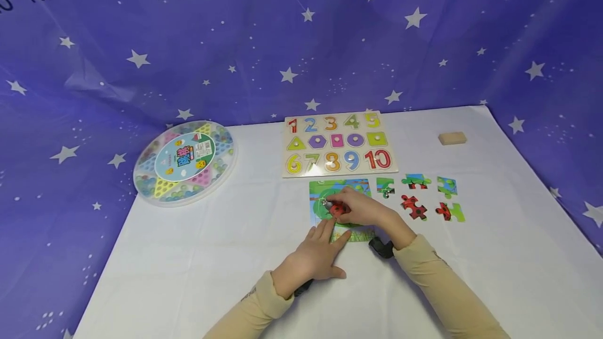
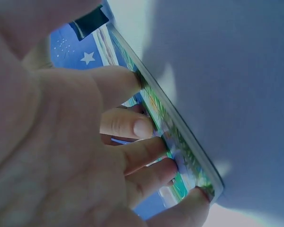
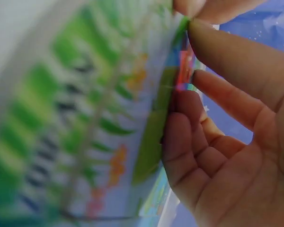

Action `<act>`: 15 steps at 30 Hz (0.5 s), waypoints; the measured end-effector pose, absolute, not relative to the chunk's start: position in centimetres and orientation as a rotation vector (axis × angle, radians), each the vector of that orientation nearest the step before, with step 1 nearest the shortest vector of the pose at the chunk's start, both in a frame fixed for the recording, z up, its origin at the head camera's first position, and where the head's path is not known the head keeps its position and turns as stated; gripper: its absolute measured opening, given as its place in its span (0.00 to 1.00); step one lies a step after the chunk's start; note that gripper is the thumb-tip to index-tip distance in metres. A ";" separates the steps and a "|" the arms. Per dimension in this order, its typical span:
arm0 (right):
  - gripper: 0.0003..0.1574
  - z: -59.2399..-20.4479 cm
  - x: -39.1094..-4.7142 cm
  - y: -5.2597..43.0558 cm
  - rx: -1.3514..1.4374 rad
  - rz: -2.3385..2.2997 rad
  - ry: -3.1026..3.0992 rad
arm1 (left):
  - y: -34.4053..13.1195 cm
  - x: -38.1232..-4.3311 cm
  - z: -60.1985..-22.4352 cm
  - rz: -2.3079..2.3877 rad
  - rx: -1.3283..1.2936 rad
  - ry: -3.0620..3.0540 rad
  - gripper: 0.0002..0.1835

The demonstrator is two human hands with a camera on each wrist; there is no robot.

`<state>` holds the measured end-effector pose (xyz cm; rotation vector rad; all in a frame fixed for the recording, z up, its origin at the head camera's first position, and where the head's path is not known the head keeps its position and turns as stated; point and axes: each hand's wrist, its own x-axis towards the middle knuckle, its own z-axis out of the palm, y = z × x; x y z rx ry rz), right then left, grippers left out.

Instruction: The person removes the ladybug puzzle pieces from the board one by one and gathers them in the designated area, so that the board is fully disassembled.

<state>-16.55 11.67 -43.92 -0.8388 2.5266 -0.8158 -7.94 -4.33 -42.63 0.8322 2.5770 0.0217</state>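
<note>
A ladybug jigsaw board [image 1: 316, 188] lies flat near the middle of the table. My left hand [image 1: 316, 252] rests over its lower left edge, fingers spread and tips touching the board; the left wrist view shows these fingertips along the rim. Above the board's middle, my right hand [image 1: 363, 208] has its thumb and fingers bent around a red ladybug puzzle piece [image 1: 337, 209], partly hidden by the hand. Whether that piece sits fully in the board cannot be seen. To the right lie several loose pieces, among them a red one [image 1: 414, 208] and a red-and-green one [image 1: 450, 212].
Behind the jigsaw is a wooden number-and-shape board [image 1: 339, 132]. A round Chinese checkers box [image 1: 221, 164] with marbles stands at the left. One small wooden block [image 1: 452, 138] lies at the back right. A purple starry cloth [image 1: 264, 41] hangs behind the white table [image 1: 188, 266].
</note>
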 end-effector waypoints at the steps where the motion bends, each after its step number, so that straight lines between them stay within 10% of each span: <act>1: 0.32 -44.0 -16.6 11.6 -0.841 -0.821 2.526 | -4.3 -7.9 -42.6 0.021 0.831 2.578 0.44; 15: 0.29 -44.6 -17.3 11.4 -0.838 -0.992 2.473 | -4.5 -8.2 -42.7 0.070 0.868 2.581 0.43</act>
